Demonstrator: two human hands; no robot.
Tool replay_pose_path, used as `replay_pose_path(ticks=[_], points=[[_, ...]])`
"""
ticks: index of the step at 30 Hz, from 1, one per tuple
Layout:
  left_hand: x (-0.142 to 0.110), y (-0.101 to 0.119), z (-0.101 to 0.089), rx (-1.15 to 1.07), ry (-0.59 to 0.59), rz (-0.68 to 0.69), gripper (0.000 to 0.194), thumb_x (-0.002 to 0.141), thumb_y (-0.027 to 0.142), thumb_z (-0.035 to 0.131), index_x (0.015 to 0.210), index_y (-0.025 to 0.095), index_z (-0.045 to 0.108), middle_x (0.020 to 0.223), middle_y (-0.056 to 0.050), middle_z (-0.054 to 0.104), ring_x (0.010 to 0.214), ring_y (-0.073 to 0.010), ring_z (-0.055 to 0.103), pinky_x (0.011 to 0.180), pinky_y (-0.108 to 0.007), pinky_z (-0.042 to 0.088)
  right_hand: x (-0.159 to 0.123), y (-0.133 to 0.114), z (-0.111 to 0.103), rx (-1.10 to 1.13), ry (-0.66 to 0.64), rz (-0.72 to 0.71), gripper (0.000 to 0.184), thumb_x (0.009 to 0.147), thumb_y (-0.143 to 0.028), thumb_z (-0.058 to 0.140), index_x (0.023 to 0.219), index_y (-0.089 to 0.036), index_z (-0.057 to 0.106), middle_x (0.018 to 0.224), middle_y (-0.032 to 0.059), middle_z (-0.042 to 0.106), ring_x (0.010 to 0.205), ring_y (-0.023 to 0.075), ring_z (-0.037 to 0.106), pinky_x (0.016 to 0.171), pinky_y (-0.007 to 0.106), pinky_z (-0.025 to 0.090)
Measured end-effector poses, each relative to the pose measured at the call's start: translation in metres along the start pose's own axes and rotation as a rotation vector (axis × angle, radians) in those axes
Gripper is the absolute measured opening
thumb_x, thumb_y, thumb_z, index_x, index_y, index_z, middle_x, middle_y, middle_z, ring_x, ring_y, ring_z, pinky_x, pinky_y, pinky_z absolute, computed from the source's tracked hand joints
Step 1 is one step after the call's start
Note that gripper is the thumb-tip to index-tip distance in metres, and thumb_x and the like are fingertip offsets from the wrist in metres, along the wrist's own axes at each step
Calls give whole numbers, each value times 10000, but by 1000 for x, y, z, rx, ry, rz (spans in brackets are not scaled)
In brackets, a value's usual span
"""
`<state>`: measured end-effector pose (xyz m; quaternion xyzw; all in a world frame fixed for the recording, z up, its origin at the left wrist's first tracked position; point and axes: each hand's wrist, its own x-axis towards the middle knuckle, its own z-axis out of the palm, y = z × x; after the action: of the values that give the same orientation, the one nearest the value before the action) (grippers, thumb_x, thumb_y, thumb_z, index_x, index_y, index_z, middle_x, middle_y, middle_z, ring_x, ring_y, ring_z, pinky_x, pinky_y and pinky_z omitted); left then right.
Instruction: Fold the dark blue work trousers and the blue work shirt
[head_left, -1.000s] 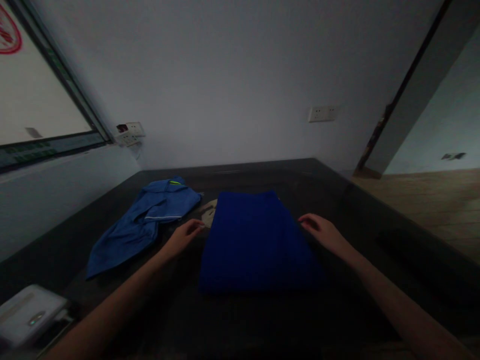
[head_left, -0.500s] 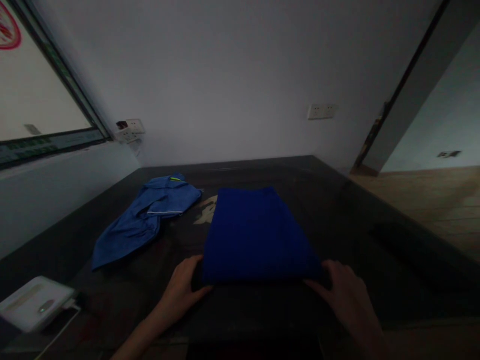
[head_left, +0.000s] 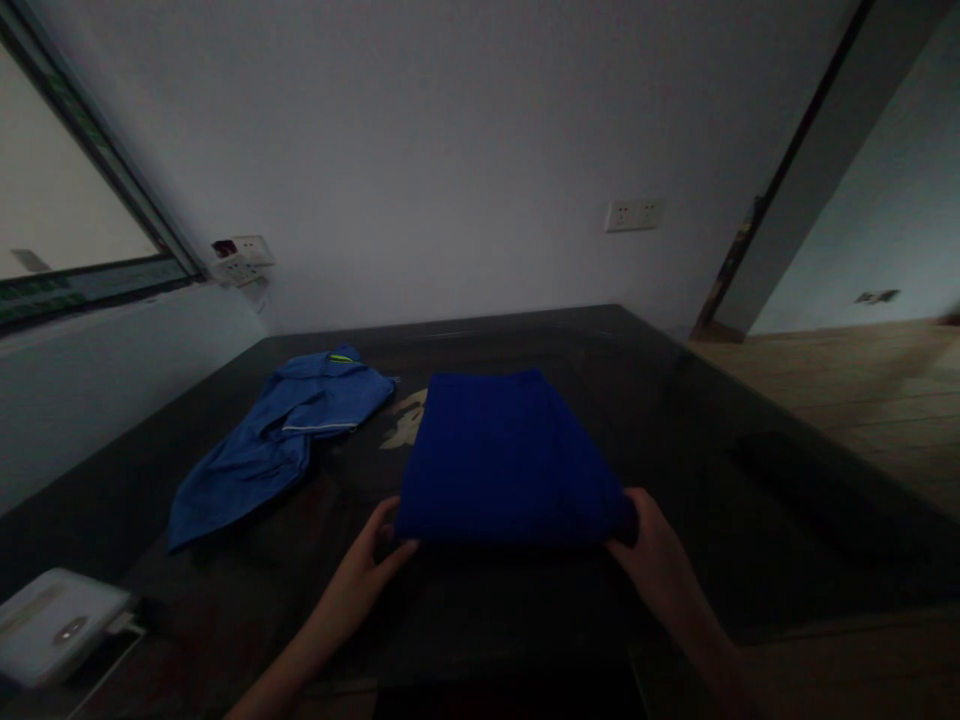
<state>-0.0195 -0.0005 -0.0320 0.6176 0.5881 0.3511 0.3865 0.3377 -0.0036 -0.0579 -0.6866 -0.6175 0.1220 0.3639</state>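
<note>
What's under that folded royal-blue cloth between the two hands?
The folded royal-blue cloth lies over the dark, smooth table. A pale beige patch shows at the cloth's left edge; whether it continues underneath, or anything else lies there, is hidden.

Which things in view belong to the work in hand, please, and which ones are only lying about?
In hand:
folded royal-blue cloth, its near corners held by the left hand and right hand

Lying about:
rumpled white-trimmed lighter-blue garment, to the left
white boxy device, at lower left
black item, to the right, too dim to identify
</note>
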Motion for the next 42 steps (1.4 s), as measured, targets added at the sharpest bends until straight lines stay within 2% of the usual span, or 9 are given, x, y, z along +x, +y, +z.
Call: replay_pose_path(ticks=[5, 11, 15, 20, 24, 30, 33, 36, 42], points=[[2, 2, 7, -14, -5, -11, 573, 772, 469, 565, 1276, 231, 432, 1227, -62, 614, 1122, -235, 583, 995, -364, 443, 0, 1, -3, 135, 74, 71, 317, 668, -260, 491, 982, -219, 513, 917, 70, 640, 834, 240, 631, 731, 364, 481], [1, 0, 8, 18, -13, -22, 674, 663, 501, 676, 1253, 215, 523, 1353, -74, 523, 1269, -285, 451, 1087, -423, 338, 6, -9, -15, 448, -73, 156, 148, 698, -263, 467, 830, -226, 523, 638, -11, 627, 552, 175, 620, 540, 284, 493], [4, 9, 8, -106, 23, -84, 656, 684, 547, 659, 1224, 189, 558, 1301, -83, 570, 1210, -291, 514, 1055, -437, 381, 12, -14, -24, 655, -136, 189, 88, 690, -271, 546, 750, -210, 527, 718, 9, 644, 664, 189, 657, 640, 309, 545], [0, 23, 10, -338, 69, -158, 636, 738, 564, 620, 1253, 200, 540, 1256, -75, 607, 1132, -267, 582, 983, -402, 461, 13, -20, -37, 818, -40, 204, 183, 712, -348, 638, 754, -213, 520, 788, 13, 632, 726, 186, 641, 687, 321, 554], [-9, 20, 8, -331, 8, -184, 632, 715, 582, 634, 1216, 201, 577, 1196, -73, 647, 1093, -280, 605, 963, -405, 477, 11, -12, -50, 700, -58, 140, 187, 695, -382, 629, 755, -214, 571, 875, 52, 661, 756, 202, 636, 663, 296, 543], [-16, 19, -10, 57, -248, -69, 457, 756, 538, 594, 1108, 250, 642, 1152, -26, 668, 1107, -257, 584, 980, -377, 462, 6, 26, -62, 423, -41, 140, 222, 696, -428, 608, 741, -211, 629, 774, 47, 675, 704, 205, 642, 642, 293, 535], [-13, 26, -18, 231, -157, 42, 335, 766, 506, 573, 948, 244, 677, 1043, -27, 688, 1018, -245, 608, 928, -357, 489, -4, 33, -66, 397, -43, 187, 325, 705, -477, 610, 888, -213, 656, 827, 55, 699, 739, 214, 664, 646, 284, 545], [-9, 26, -22, 289, -62, 69, 308, 786, 498, 532, 847, 219, 649, 933, -40, 672, 923, -230, 621, 870, -335, 500, -18, 29, -68, 333, -56, 171, 330, 719, -538, 594, 785, -223, 667, 746, 40, 694, 677, 202, 659, 590, 252, 537], [-6, 22, -11, 64, -62, -77, 622, 804, 524, 517, 1310, 182, 400, 866, -29, 653, 843, -214, 633, 784, -334, 505, -40, 21, -48, 138, 8, -38, 392, 705, -624, 600, 714, -236, 649, 809, 42, 666, 716, 192, 636, 631, 266, 524]])
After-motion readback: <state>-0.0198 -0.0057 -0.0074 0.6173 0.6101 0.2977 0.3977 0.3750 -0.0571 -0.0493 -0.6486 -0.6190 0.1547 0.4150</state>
